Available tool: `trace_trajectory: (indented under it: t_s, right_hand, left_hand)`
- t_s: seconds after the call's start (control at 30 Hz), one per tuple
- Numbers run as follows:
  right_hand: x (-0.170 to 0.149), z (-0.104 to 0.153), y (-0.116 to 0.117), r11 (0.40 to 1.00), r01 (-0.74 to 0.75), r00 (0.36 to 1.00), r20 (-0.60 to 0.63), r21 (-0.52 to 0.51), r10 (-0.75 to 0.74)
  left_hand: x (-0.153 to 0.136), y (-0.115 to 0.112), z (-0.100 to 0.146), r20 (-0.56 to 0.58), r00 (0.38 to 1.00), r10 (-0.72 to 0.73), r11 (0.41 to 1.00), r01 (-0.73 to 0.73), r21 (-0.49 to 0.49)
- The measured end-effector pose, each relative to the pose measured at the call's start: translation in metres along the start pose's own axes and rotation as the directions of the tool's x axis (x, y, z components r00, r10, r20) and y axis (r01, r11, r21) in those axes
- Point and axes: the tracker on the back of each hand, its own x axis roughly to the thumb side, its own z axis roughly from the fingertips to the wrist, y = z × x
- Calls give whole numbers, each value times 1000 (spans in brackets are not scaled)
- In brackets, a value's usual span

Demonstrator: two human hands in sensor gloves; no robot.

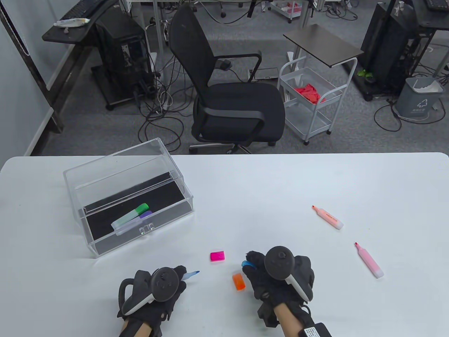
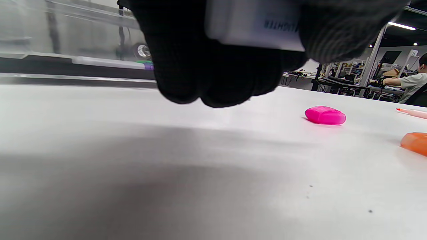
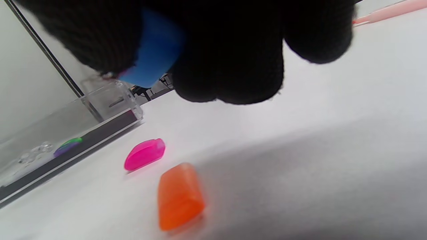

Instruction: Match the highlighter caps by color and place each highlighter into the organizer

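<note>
My left hand [image 1: 154,288] grips an uncapped blue highlighter [image 1: 191,275], its tip pointing right; the pale barrel [image 2: 253,25] shows in my curled fingers [image 2: 213,76]. My right hand [image 1: 277,273] pinches a blue cap [image 1: 246,263], also seen as the blue cap [image 3: 151,56] between the fingertips [image 3: 230,73]. A pink cap [image 1: 217,256] and an orange cap [image 1: 238,282] lie on the table between my hands. An uncapped orange highlighter [image 1: 328,217] and an uncapped pink highlighter [image 1: 369,260] lie to the right. The clear organizer [image 1: 129,196] at left holds a green [image 1: 135,213] and a purple highlighter [image 1: 145,215].
The white table [image 1: 280,182] ends at its far edge beyond the organizer. Behind it stand a black office chair [image 1: 228,91], a white cart [image 1: 312,101] and desks. A person sits far off in the left wrist view [image 2: 412,86].
</note>
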Motion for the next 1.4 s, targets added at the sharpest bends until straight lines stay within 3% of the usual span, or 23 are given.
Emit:
trace_trajectory:
  t_s: [0.5,1.23,1.4]
  right_hand:
    - [48,0,28,983,145,978,133,113,-159]
    - [52,3,55,929,283,923,194,239,-331]
    - [55,7,61,925,310,910,215,219,-356]
  left_hand:
    - [5,0,1,32,999,15,1000,-16,15]
    - [17,1,4,141,988,70,998,-69,-12]
    - [19,1,5,157,985,69,998,-68,-15]
